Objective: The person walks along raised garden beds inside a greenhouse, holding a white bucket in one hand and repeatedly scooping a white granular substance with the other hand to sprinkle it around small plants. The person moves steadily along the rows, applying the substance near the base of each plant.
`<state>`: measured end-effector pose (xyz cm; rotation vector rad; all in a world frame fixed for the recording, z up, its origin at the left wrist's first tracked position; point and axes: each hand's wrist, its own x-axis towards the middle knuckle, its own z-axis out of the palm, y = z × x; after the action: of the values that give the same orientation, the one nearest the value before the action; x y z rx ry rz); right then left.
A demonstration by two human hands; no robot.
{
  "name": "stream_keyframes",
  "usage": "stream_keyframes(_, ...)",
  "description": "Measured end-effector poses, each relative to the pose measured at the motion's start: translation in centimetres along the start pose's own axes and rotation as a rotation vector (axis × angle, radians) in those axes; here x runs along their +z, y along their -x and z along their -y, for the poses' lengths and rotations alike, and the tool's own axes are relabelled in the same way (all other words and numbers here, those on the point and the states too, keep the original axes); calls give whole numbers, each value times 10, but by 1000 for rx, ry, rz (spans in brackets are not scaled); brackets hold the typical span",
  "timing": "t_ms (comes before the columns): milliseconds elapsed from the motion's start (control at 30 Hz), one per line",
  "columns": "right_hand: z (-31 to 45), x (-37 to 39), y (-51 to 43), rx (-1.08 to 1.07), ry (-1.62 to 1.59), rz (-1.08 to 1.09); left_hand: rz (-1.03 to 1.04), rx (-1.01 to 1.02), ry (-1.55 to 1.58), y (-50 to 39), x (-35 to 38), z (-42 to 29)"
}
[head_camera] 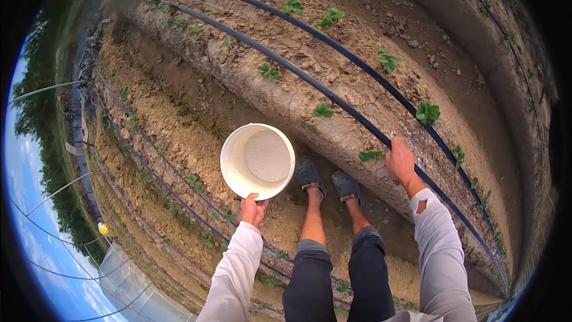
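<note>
My left hand [254,210] grips the near rim of a white plastic bucket [233,161], tilted so that its inside shows. Pale granular material [268,155] covers the bucket's bottom. My right hand [400,161] is lowered over a black drip irrigation hose [308,78] on the raised soil bed, its fingers curled down at the hose; whether they hold anything is hidden. Just left of that hand grows a small leafy plant [370,156]. White grains [418,136] lie scattered on the soil between this hose and a second black hose [357,60].
Small green plants [427,112] stand along the raised bed. My feet in dark clogs [345,185] are in the furrow beside it. Another bed with hoses [165,172] runs on the left. Metal hoops [58,192] and a plastic sheet [129,281] show at the far left.
</note>
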<state>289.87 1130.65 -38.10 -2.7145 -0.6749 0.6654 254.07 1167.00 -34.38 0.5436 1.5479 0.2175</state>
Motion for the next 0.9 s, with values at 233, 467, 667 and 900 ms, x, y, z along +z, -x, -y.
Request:
stream_keyframes(233,-9,24,10,148,139,-99,115,-130,109,-131,-7,15)
stream_keyframes(467,-9,30,32,137,162,-159,175,-294,200,-184,-41,54)
stream_keyframes(667,3,52,43,167,293,-217,85,-257,109,-204,-53,94)
stream_keyframes(900,-3,52,44,336,184,-253,-88,-551,87,-135,-20,70)
